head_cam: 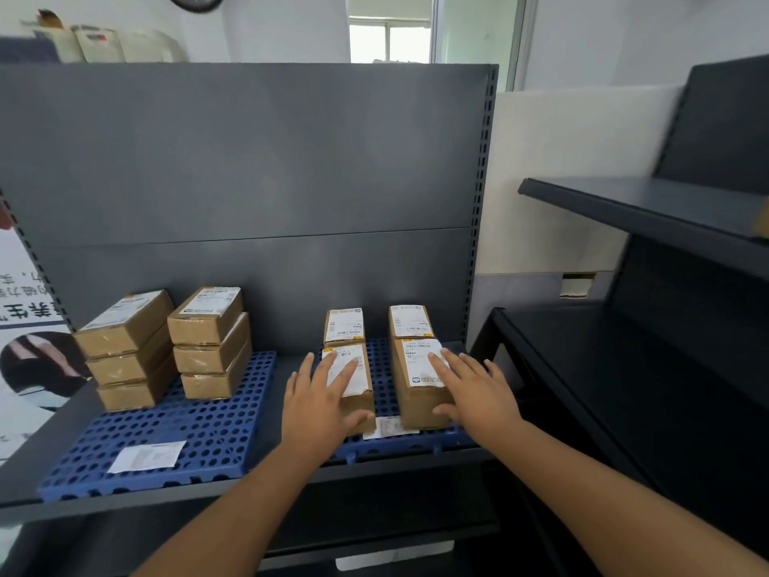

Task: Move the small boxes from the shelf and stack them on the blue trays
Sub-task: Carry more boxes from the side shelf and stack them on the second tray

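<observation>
Two blue perforated trays lie on a grey shelf: the left tray (pixel 187 435) and the right tray (pixel 383 385). The left tray carries two stacks of three small brown boxes, one (pixel 125 347) beside the other (pixel 210 343). Four labelled boxes lie flat on the right tray, two at the back (pixel 344 326) (pixel 410 322) and two at the front. My left hand (pixel 320 397) lies spread on the front left box (pixel 366 403), thumb against its near end. My right hand (pixel 470 389) rests likewise on the front right box (pixel 416 393).
Loose white labels lie on the left tray (pixel 145 456) and on the right tray's front edge (pixel 387 426). A dark shelf unit (pixel 624 368) stands to the right, with the corner of a brown box (pixel 763 218) on its upper shelf. A grey back panel (pixel 249 181) rises behind the trays.
</observation>
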Action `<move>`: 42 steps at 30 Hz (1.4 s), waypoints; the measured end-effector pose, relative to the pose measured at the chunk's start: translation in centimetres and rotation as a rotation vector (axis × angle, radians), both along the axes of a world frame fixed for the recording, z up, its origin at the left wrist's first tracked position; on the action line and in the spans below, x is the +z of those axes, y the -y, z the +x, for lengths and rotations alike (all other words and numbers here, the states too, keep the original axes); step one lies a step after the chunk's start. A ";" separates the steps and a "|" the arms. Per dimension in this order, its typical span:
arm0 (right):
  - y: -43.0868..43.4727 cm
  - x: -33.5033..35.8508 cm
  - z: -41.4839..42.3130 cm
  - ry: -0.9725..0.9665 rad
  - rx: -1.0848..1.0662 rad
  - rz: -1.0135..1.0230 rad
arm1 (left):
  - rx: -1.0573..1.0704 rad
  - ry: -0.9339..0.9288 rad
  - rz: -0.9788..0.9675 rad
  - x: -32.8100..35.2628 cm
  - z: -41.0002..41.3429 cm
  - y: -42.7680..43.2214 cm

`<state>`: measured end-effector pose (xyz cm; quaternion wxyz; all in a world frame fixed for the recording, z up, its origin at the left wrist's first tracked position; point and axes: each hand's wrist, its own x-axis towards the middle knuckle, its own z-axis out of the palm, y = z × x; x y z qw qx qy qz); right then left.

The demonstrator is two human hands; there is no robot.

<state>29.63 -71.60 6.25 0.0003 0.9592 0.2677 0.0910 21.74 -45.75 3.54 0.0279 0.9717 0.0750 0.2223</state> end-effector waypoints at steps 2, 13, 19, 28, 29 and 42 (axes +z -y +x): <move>0.9 0.1 -0.3 0.025 -0.018 0.012 | -0.043 0.035 0.002 0.9 0.2 0.9; 10.4 3.2 -5.1 0.084 -0.245 0.024 | -0.372 0.071 0.025 4.1 2.6 10.8; 17.6 4.5 -9.8 0.129 -0.437 0.025 | -0.609 0.108 0.004 4.7 3.1 19.0; 28.4 4.3 -19.1 0.132 -0.746 0.027 | -0.956 0.088 -0.038 4.9 0.4 31.6; 29.6 4.2 -20.5 0.136 -0.789 0.024 | -1.003 0.082 -0.038 4.8 -0.2 33.2; 43.2 3.3 -40.9 0.148 -1.248 -0.037 | -1.387 -0.013 -0.046 3.7 -12.1 53.2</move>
